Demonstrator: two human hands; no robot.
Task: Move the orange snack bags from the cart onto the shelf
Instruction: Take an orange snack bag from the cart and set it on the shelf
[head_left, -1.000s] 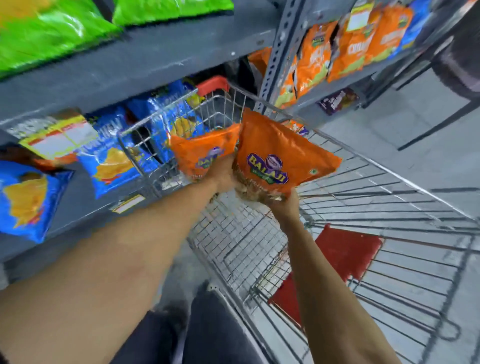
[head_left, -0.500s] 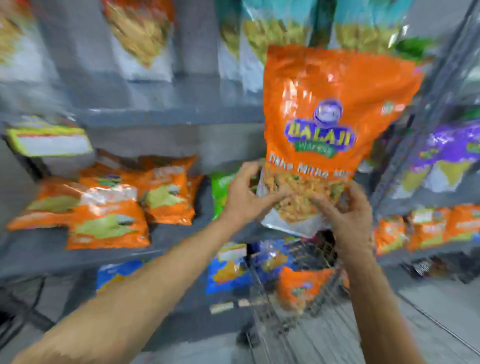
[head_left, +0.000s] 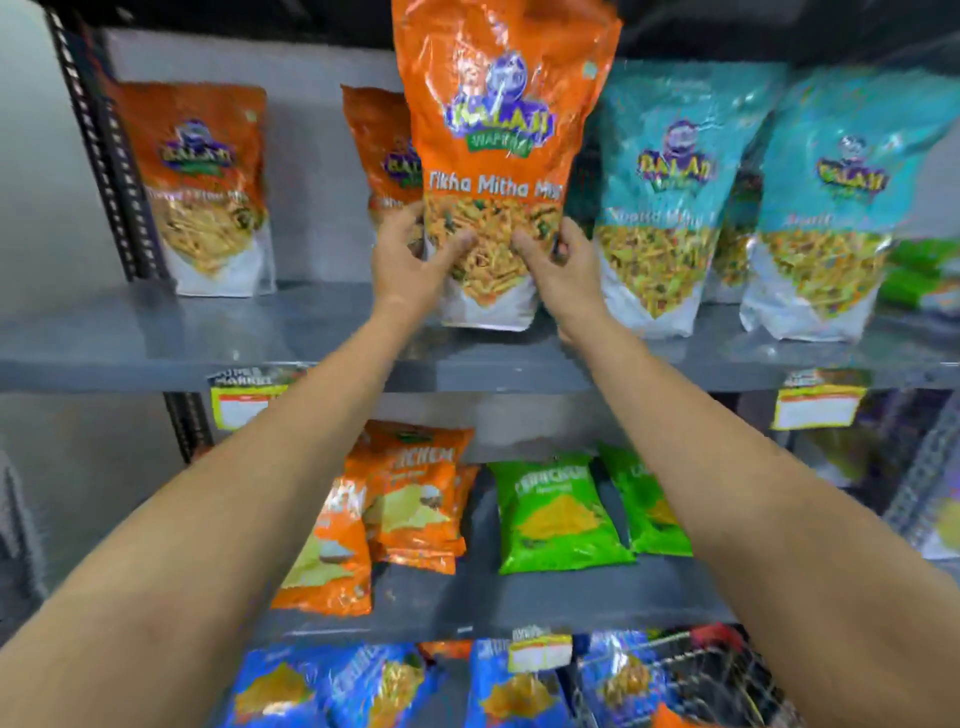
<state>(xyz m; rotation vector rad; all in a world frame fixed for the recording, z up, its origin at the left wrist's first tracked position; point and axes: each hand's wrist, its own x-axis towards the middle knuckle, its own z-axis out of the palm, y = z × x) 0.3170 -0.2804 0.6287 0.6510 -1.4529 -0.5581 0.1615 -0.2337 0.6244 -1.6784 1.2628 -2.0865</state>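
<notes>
A tall orange snack bag (head_left: 498, 130) labelled Tikha Mitha Mix stands upright with its base on the grey upper shelf (head_left: 260, 332). My left hand (head_left: 410, 260) grips its lower left side and my right hand (head_left: 558, 270) grips its lower right side. Directly behind it stands a second orange bag (head_left: 382, 150), partly hidden, and a third orange bag (head_left: 208, 182) stands further left on the same shelf. The wire cart (head_left: 691, 670) shows at the bottom right, with a scrap of orange in it.
Two teal snack bags (head_left: 670, 197) stand right of the held bag, close to my right hand. The lower shelf holds flat orange packs (head_left: 410, 499) and green packs (head_left: 556, 514); blue packs (head_left: 337, 686) lie beneath. Bare shelf lies between the left and middle orange bags.
I lifted the orange bag out of the cart with both hands, raised it to the upper shelf and stood it upright there. My view swung up from the cart to the shelves.
</notes>
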